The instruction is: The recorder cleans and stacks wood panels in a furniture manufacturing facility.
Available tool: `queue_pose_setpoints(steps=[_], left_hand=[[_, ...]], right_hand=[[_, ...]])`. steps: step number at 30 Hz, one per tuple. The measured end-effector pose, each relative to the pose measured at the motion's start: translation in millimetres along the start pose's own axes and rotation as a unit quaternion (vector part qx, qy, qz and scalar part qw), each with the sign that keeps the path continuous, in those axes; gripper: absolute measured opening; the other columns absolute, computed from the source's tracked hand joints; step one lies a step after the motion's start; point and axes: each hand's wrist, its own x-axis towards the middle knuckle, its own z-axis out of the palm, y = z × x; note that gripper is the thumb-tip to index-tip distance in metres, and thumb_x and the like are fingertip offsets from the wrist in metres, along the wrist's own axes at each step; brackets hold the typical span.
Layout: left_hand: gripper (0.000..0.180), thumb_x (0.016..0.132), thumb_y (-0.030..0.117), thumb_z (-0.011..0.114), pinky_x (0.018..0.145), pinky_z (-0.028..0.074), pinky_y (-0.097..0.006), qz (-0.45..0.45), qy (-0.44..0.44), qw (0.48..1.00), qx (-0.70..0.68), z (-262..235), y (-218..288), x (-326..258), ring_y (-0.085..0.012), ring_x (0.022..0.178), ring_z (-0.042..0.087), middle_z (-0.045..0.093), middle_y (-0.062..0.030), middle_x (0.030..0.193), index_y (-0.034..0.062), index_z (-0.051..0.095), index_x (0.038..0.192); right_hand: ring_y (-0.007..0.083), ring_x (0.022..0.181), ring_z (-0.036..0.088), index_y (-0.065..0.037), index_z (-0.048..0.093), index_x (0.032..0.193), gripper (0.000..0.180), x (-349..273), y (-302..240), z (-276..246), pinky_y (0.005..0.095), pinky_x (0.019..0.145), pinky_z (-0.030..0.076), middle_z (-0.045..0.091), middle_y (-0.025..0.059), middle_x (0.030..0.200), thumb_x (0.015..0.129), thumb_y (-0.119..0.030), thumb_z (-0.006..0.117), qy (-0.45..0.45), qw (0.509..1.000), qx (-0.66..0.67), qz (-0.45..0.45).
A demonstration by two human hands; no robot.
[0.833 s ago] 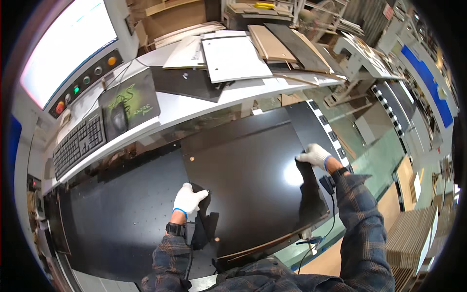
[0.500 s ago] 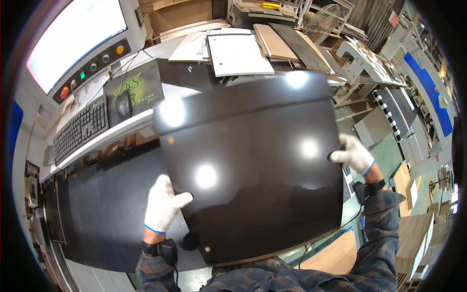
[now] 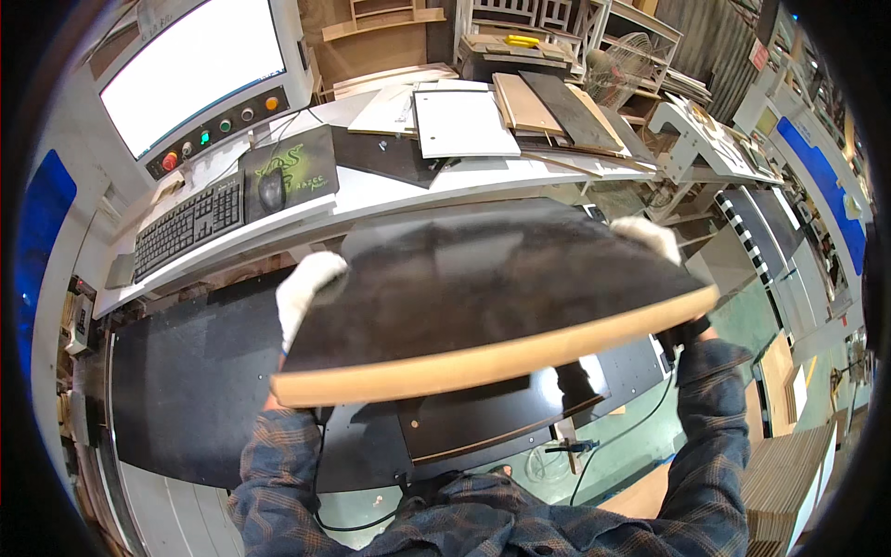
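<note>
Black-faced board (image 3: 483, 278) — gripped at its side edges by gloved left hand (image 3: 306, 288) and right hand (image 3: 645, 237) — could slip or clip the keyboard (image 3: 186, 227) if tilted carelessly.

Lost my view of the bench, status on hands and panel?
Left hand and right hand, both gloved, grip opposite sides of the black panel. Panel lifted, raw edge toward the person, above the black machine bed. Nothing in the way.
</note>
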Motion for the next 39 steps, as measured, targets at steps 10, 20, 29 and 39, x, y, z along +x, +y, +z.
queue_pose_setpoints(steps=[10,20,29,39], left_hand=[[0.037,0.092,0.01,0.067,0.11,0.052,-0.039,-0.116,0.047,0.971,0.206,134.8,69.5,-121.5,-0.0316,0.126,0.067,0.07,-0.0113,0.135,0.0174,0.075,0.128],[0.047,0.098,0.007,0.059,0.118,0.044,-0.046,-0.13,-0.092,0.958,0.238,160.0,87.5,-137.7,-0.0419,0.137,0.055,0.057,-0.0225,0.149,0.0115,0.061,0.145],[0.06,0.089,0.001,0.065,0.11,0.05,-0.046,-0.288,-0.127,0.91,0.269,150.3,115.4,-178.1,-0.0389,0.13,0.062,0.061,-0.022,0.144,0.0043,0.055,0.148],[0.084,0.064,0.024,0.095,0.101,0.055,-0.045,-0.484,-0.205,0.826,0.202,185.3,242.7,-208.6,-0.0413,0.114,0.069,0.068,-0.0243,0.126,-0.0009,0.057,0.134]], right_hand=[[0.0294,0.122,0.069,-0.003,0.065,0.139,0.039,-89.5,93.3,83.0,0.0353,0.107,0.052,0.072,0.0164,0.128,0.101,-0.011,0.061,-0.073,0.995,-0.048,0.054],[0.0374,0.122,0.068,-0.006,0.06,0.145,0.045,-135.4,120.4,116.5,0.0437,0.106,0.054,0.069,0.0216,0.132,0.1,-0.007,0.059,-0.134,0.975,-0.177,-0.022],[0.043,0.106,0.071,-0.001,0.063,0.133,0.049,-178.4,79.9,61.3,0.047,0.092,0.057,0.073,0.0268,0.116,0.09,-0.025,0.07,-0.275,0.913,-0.128,0.274],[0.0429,0.124,0.06,0.003,0.054,0.141,0.081,-270.1,20.0,82.6,0.0436,0.105,0.052,0.058,0.0245,0.136,0.074,-0.025,0.089,-0.159,0.948,-0.022,0.275]])
